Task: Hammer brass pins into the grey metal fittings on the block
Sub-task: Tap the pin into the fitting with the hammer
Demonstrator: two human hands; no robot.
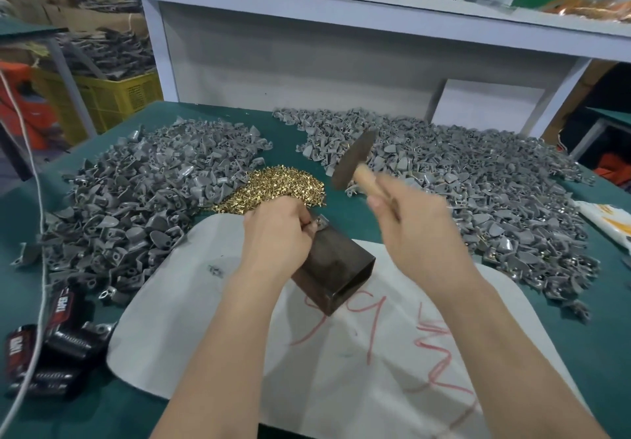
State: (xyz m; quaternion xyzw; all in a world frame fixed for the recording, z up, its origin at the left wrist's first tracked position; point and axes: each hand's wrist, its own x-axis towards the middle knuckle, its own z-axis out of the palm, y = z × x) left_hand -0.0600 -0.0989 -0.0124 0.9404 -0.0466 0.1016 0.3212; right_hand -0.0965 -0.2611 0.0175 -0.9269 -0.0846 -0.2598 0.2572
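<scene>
White sheet (pixel 191 302) lay under block (pixel 338 268). Left hand (pixel 276 230) pinched fitting (pixel 321 223) on block top; right hand (pixel 416 223) gripped raised hammer (pixel 351 158). Blow needed square landing, clear of left hand.

The person's left hand (pixel 276 231), at the left of the block (pixel 338 268), and right hand (pixel 420 223), right of the block, are bare, as are both forearms.

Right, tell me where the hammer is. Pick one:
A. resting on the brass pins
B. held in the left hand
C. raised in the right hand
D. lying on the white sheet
C: the right hand grips the hammer by its wooden handle with the head in the air, while the left hand holds a fitting on the block.
</scene>
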